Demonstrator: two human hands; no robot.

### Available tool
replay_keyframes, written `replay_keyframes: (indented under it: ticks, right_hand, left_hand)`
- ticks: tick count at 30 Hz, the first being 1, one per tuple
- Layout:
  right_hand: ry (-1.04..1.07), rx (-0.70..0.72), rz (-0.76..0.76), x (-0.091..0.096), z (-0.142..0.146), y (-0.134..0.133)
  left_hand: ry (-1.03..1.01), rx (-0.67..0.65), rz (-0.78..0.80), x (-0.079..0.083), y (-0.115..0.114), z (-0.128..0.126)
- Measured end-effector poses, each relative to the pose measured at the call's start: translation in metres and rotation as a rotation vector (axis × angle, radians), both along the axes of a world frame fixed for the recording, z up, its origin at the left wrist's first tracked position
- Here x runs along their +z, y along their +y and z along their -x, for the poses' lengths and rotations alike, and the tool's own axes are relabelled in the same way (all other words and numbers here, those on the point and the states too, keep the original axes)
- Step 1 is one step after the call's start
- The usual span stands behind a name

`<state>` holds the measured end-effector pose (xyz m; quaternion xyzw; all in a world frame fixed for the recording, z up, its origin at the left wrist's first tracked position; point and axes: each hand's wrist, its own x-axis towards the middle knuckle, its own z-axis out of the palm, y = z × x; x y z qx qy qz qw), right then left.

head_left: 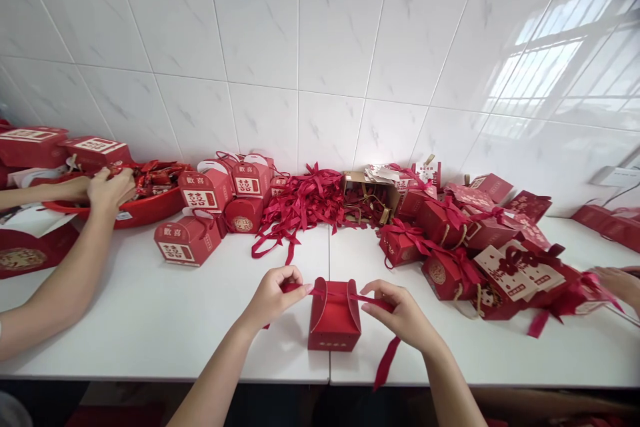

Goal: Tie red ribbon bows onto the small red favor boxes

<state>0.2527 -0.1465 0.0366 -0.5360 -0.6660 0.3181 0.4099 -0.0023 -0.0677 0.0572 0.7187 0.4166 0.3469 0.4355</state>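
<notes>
Right in front of me a small red gift box (334, 330) stands upright on the white table, its top flaps folded inward. A dark red ribbon (384, 363) passes across the top of the box, between the flaps. On the left of the box, my left hand (277, 297) pinches one side of the ribbon between thumb and fingers. My right hand (395, 313) pinches the other side, and a loose tail hangs below it onto the table. The ribbon is drawn out level between both hands.
Red ribbons (305, 203) lie heaped by the tiled wall, beside an open carton (370, 190). Finished-looking boxes (187, 240) stand left, and a pile of ribboned boxes (450, 273) lies right. A co-worker's hands (111, 187) reach over a red basin (150, 210); another hand (617, 283) shows far right.
</notes>
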Motion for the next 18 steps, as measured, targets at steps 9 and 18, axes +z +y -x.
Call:
replay_keyframes:
  ticks: [9, 18]
  right_hand:
    - [-0.106, 0.151, -0.19, 0.008, -0.011, -0.002]
    - [-0.209, 0.156, -0.14, 0.017, -0.009, -0.003]
  left_hand:
    - [0.017, -0.006, -0.007, 0.001, -0.002, 0.0]
    - [0.016, -0.01, 0.0, 0.005, -0.003, 0.001]
